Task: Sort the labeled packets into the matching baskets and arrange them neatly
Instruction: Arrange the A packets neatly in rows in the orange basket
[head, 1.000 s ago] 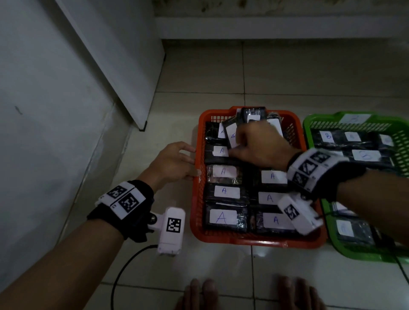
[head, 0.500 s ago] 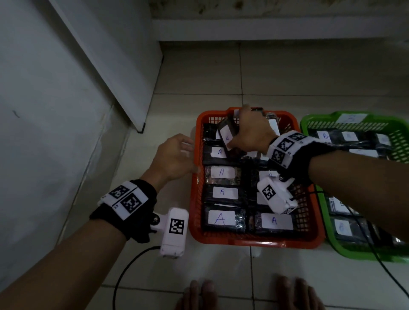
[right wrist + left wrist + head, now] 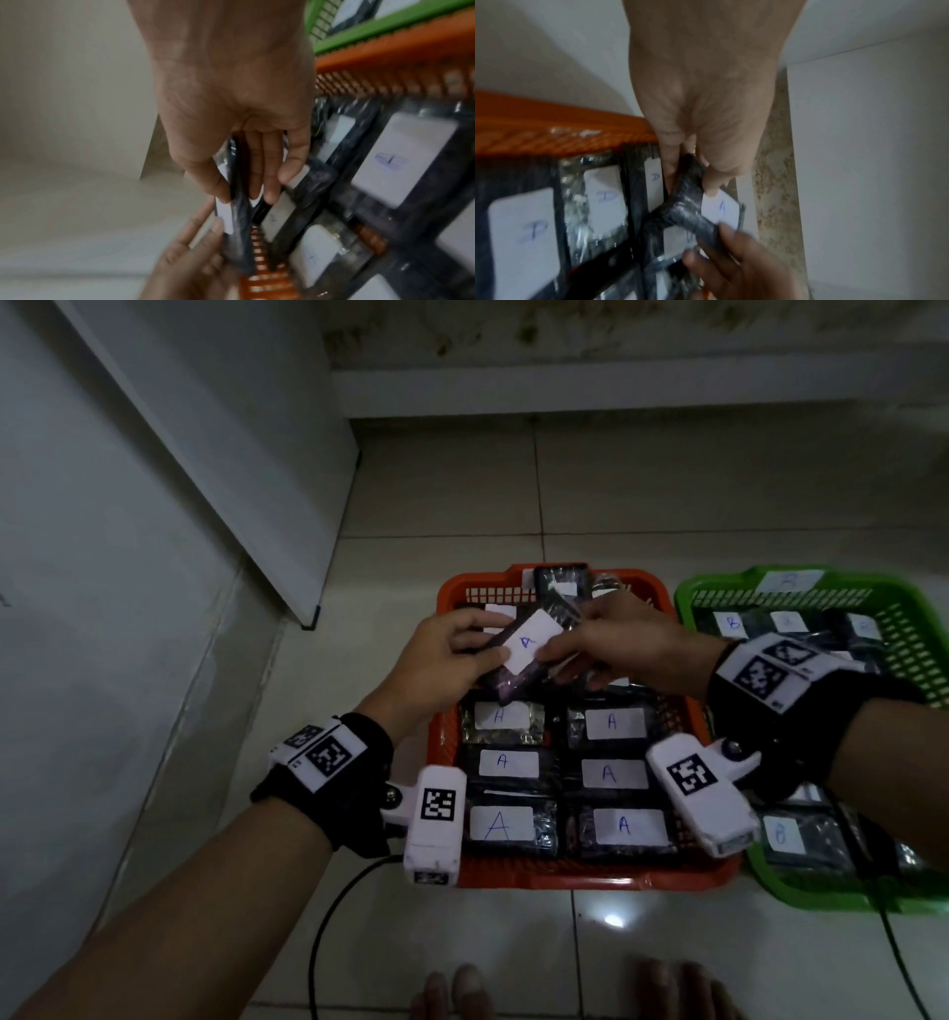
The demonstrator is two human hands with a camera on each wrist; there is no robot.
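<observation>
Both hands hold one dark packet with a white "A" label above the far half of the orange basket. My left hand grips its left end, thumb on the label's edge. My right hand pinches its right end between thumb and fingers. In the left wrist view the packet sits between thumb and fingers; in the right wrist view the packet is seen edge-on in the pinch. Two columns of "A" packets lie flat in the orange basket. The green basket to the right holds "B" packets.
A white wall and a panel stand close on the left. Tiled floor lies beyond the baskets. A black cable trails from the left wrist camera. The person's toes show at the bottom edge. More packets stand against the orange basket's far wall.
My left hand left the orange basket's rim and took hold of the "A" packet's left end. My right hand lifted that packet up and toward the middle.
</observation>
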